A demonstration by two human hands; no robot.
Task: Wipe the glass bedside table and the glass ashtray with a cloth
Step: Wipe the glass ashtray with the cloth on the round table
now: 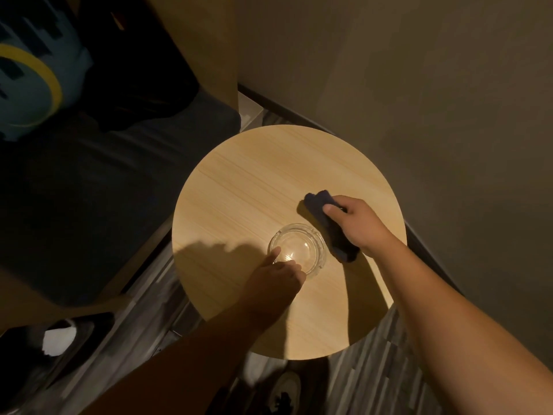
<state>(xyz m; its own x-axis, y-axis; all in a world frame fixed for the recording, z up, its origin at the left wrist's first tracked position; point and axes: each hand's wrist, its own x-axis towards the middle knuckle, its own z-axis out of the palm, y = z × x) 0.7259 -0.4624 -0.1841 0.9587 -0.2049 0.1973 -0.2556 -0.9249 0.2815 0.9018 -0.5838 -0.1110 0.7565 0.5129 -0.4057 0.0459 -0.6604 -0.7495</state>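
On the round table [254,175], your right hand [356,223] gripped the dark cloth [329,226], its length running near-right to far-left; your left hand [278,271] pinched the ashtray [299,250] rim.

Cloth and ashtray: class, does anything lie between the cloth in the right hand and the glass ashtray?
Nothing visible does. The cloth, gripped by the right hand, lies on the table just right of the ashtray. The left hand touches the ashtray's near-left rim, away from the cloth's path.
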